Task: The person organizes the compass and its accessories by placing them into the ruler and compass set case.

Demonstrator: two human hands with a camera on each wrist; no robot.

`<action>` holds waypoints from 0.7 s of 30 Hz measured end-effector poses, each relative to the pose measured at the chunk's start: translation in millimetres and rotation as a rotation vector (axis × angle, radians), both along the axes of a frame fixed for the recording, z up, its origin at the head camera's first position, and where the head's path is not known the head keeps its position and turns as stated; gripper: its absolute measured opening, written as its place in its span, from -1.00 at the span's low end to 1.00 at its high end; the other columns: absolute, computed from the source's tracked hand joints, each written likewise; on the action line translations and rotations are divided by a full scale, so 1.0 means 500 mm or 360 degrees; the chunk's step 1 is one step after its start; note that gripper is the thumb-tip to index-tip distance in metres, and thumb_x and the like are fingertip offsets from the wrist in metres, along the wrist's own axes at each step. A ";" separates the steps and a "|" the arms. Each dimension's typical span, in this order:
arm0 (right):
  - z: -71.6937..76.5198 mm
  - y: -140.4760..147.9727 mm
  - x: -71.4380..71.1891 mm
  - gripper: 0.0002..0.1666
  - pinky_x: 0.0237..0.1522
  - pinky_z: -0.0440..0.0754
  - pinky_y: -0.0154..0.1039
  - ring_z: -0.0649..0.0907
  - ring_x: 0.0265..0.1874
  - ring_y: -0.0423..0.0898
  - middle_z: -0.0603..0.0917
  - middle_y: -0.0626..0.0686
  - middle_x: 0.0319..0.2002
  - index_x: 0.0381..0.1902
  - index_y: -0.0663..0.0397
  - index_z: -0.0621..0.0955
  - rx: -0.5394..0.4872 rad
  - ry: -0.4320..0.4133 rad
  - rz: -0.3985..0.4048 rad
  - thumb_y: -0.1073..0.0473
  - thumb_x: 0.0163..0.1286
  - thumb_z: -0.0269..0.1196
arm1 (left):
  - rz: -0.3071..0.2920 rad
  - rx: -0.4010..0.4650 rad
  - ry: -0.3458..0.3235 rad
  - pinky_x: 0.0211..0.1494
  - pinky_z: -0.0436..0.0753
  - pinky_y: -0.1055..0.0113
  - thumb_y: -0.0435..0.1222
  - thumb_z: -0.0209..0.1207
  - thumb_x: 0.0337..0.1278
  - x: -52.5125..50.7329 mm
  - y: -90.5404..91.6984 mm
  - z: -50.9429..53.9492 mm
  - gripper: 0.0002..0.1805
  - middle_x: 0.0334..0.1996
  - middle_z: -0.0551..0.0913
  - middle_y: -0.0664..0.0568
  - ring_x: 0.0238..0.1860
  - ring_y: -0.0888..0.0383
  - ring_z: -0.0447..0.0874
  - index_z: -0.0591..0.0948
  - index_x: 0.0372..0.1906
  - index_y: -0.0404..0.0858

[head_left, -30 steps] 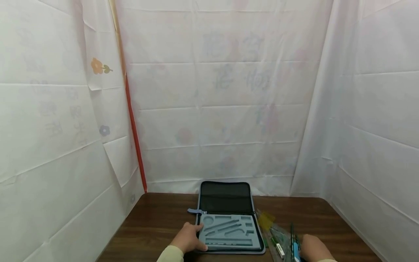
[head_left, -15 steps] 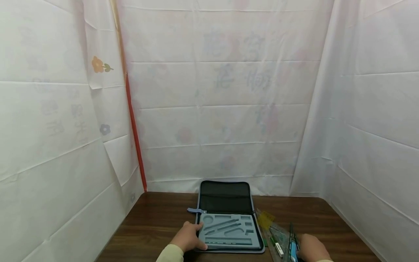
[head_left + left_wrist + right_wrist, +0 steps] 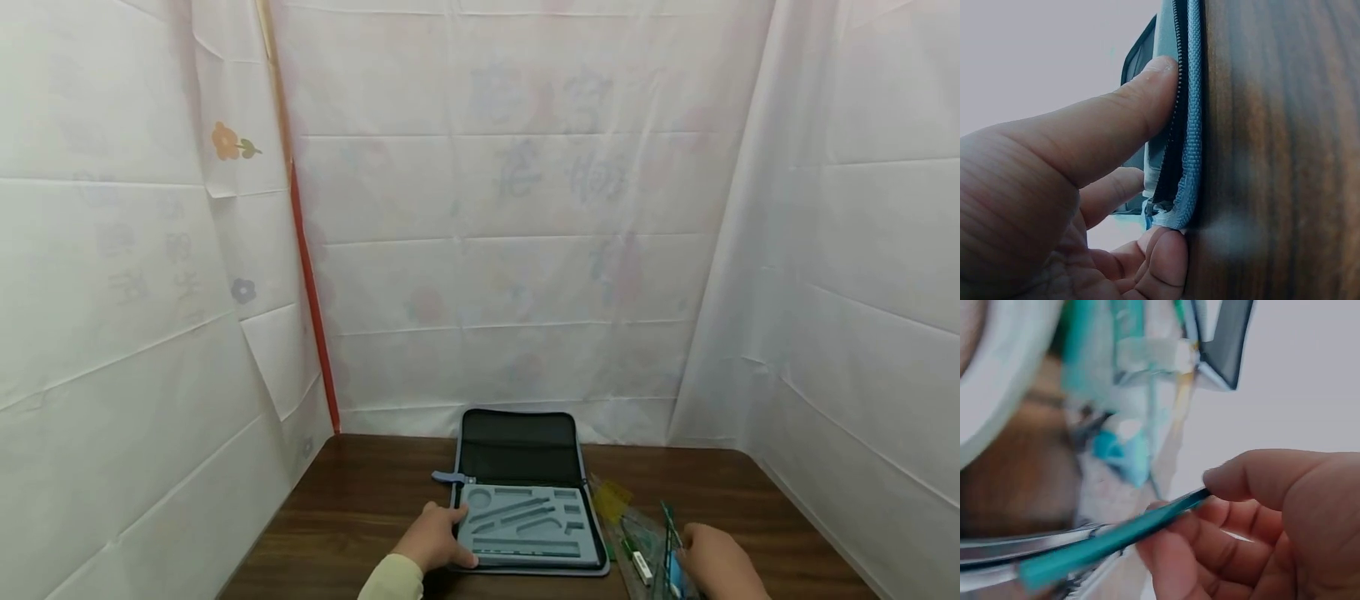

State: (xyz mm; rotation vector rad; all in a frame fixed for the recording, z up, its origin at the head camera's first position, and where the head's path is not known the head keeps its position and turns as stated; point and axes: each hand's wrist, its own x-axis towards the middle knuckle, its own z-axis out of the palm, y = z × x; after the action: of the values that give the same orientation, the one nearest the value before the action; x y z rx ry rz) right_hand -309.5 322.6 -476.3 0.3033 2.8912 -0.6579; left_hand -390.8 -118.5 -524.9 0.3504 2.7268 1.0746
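Observation:
A zip case (image 3: 517, 450) lies unfolded on the desk, its grey-blue foam insert (image 3: 491, 518) cut with shaped slots. One slim dark pencil-like stick (image 3: 525, 553) lies in the long front slot. My left hand (image 3: 435, 540) grips the case's left edge; in the left wrist view the thumb (image 3: 1141, 97) presses the zipped rim while the other fingers curl at the corner. Right of the case, my right hand (image 3: 716, 560) pinches a slim green pencil (image 3: 1110, 547) between thumb and fingers. The pencil slants over the loose tools, blurred in the right wrist view.
Beside the case lie clear plastic drawing tools (image 3: 641, 533), a yellow transparent piece (image 3: 612, 500), a white eraser (image 3: 642, 568) and a blue item (image 3: 676, 575). White sheets (image 3: 495, 283) surround the brown desk (image 3: 367, 479) at its back and sides.
My right hand has risen slightly, and the green pencil now leans to the left instead of standing nearly vertical in view. The left hand has kept its hold on the case.

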 end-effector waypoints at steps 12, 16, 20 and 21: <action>0.041 -0.057 -0.018 -0.87 -0.29 0.65 0.01 0.68 -0.35 -0.08 0.78 -0.03 -0.24 -0.09 0.07 0.73 -0.0010 0.0192 0.0078 0.24 0.43 0.41 | -0.0002 -0.0025 0.0027 0.13 0.66 -0.22 -0.18 0.70 -0.16 -0.001 0.000 0.000 -0.06 0.22 0.48 -0.51 0.09 -0.23 0.64 0.59 0.44 -0.26; 0.045 -0.088 -0.030 -0.88 -0.29 0.67 0.00 0.68 -0.34 -0.10 0.76 -0.05 -0.26 -0.13 0.02 0.77 0.0018 0.0253 0.0139 0.24 0.39 0.45 | -0.0003 -0.0027 0.0021 0.14 0.66 -0.22 -0.18 0.70 -0.15 -0.002 0.000 0.001 -0.07 0.22 0.48 -0.50 0.09 -0.23 0.63 0.59 0.44 -0.26; 0.052 -0.123 -0.037 -0.89 -0.30 0.68 -0.01 0.67 -0.35 -0.12 0.74 -0.09 -0.28 -0.20 -0.05 0.79 0.0053 0.0331 0.0185 0.26 0.35 0.48 | 0.0000 -0.0036 0.0019 0.15 0.65 -0.22 -0.17 0.70 -0.16 -0.002 0.000 0.000 -0.07 0.21 0.49 -0.48 0.09 -0.21 0.63 0.59 0.44 -0.25; 0.053 -0.130 -0.037 -0.89 -0.31 0.68 -0.01 0.67 -0.35 -0.12 0.73 -0.09 -0.28 -0.21 -0.05 0.79 0.0055 0.0354 0.0205 0.26 0.34 0.49 | 0.0004 -0.0038 0.0019 0.16 0.65 -0.22 -0.17 0.70 -0.16 -0.002 0.001 0.000 -0.06 0.21 0.49 -0.48 0.09 -0.21 0.63 0.59 0.44 -0.25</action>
State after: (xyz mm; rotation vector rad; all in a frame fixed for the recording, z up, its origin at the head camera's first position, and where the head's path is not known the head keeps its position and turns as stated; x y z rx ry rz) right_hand -328.1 257.6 -449.8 0.0493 3.1027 -0.6586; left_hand -391.9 -118.2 -524.9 0.3512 2.7484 1.0430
